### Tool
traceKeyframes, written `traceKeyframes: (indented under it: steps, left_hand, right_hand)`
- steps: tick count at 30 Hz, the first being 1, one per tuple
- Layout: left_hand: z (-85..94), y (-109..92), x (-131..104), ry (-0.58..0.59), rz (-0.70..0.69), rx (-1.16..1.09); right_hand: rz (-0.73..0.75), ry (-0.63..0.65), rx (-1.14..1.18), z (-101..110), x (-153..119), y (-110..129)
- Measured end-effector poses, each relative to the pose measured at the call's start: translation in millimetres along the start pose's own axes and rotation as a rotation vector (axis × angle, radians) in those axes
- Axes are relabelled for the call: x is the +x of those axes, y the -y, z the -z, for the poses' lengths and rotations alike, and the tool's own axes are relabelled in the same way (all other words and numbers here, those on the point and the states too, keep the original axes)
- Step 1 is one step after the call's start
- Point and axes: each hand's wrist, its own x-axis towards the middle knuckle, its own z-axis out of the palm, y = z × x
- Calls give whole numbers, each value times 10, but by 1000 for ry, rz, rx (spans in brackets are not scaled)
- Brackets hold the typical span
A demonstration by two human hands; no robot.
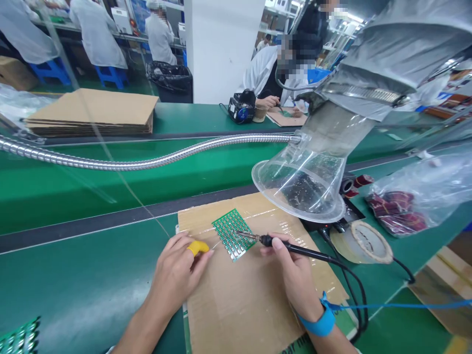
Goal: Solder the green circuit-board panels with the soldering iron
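Observation:
A green circuit board panel [233,231] with rows of shiny pads lies on a taped brown cardboard sheet [247,305]. My right hand [289,265] grips a black soldering iron [271,241] like a pen, its metal tip over the panel's middle. Left of the panel, my left hand [180,263] pinches a thin strand of solder wire [217,245] between thumb and index finger. The wire's end points toward the panel. A yellow finger cot [198,247] covers that index finger, and a blue wrist strap [320,319] circles my right wrist.
A clear fume funnel [300,191] hangs above the board on a flexible metal arm [155,162]. To the right are a round plastic tub [363,243] and a bag of dark red parts [398,211]. Another panel [22,337] sits lower left. A co-worker [273,73] works opposite.

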Motion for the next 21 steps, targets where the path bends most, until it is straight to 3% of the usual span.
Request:
traceKeyframes:
  steps: [6,11,21]
  left_hand:
    - [-38,39,-28,105,42,-25]
    - [-28,43,-24,86,52,-9]
    - [-56,32,-30,89,69,11]
  right_hand:
    - [17,50,3,-89,-35,-153]
    - [27,74,3,-129,-40,-239]
    - [30,110,-36,-132,-47,-189]
